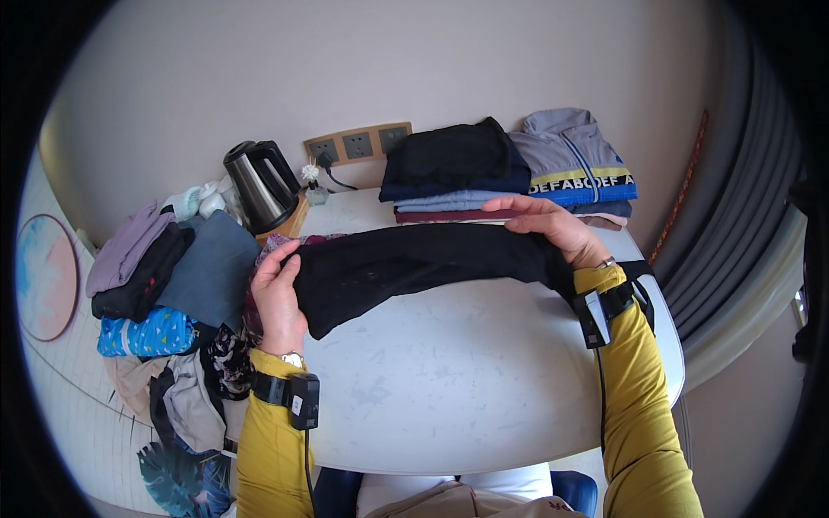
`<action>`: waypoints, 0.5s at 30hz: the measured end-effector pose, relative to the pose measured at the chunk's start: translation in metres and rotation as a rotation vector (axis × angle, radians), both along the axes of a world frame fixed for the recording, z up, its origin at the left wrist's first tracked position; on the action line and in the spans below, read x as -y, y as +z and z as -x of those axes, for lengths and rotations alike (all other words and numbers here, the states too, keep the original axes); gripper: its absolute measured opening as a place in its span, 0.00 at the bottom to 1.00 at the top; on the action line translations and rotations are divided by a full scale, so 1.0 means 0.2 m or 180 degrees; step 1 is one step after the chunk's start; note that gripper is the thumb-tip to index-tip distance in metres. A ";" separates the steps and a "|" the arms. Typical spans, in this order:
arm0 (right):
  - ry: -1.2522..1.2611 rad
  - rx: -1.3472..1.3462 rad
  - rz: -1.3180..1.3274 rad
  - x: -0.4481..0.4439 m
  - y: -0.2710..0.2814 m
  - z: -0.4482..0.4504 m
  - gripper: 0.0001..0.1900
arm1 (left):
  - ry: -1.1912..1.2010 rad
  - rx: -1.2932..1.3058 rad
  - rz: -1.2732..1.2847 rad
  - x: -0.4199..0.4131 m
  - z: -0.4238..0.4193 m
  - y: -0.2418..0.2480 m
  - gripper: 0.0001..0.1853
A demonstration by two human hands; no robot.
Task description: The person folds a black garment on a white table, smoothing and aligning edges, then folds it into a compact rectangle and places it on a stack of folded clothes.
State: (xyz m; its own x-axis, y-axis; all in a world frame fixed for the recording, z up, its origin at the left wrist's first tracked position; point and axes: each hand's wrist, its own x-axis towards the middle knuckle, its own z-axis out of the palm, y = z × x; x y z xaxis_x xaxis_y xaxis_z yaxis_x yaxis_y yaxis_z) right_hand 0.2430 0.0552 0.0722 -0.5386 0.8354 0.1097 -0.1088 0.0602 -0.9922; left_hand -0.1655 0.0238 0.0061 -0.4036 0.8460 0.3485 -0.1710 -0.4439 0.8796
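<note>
A long piece of black cloth, apparently a garment (414, 259), stretches above the white table between my two hands. My left hand (278, 294) pinches its left end between thumb and fingers. At the other end, my right hand (557, 230) lies at the upper edge, thumb and fingers around the cloth, index finger extended. Part of the black cloth hangs past my right wrist, near the table's right edge. How firmly the right fingers close is partly hidden. Each wrist bears a strapped device with a cable.
The white table (440, 388) has stacked folded clothes (453, 162) and a folded grey-and-blue jacket (576, 162) at the back. A steel kettle (262, 188) stands back left by wall sockets (357, 145). Heaped clothes (207, 265) lie left. A grey curtain (719, 213) hangs right.
</note>
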 end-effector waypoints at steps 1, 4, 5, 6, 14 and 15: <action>0.0048 -0.0299 0.0384 0.00 0.00 -0.03 0.19 | -0.0077 0.0010 0.0064 0.00 -0.02 0.00 0.12; -0.0331 0.0101 -0.0144 -0.05 -0.04 -0.04 0.16 | -0.0157 -0.0009 0.0317 0.01 -0.01 -0.01 0.11; -0.0386 0.0486 -0.0351 -0.08 -0.07 -0.04 0.14 | -0.0195 0.0041 0.0421 0.01 0.01 -0.01 0.11; -0.0468 0.0887 -0.0568 -0.10 -0.08 -0.06 0.13 | -0.0224 0.0067 0.0514 0.00 0.02 -0.02 0.11; -0.1302 0.2879 -0.1878 -0.09 -0.12 -0.01 0.25 | -0.0331 0.0107 0.0737 -0.05 0.07 -0.08 0.11; -0.0956 0.2779 -0.1691 -0.06 -0.10 0.05 0.26 | -0.0305 0.0186 0.0747 -0.04 0.07 -0.08 0.11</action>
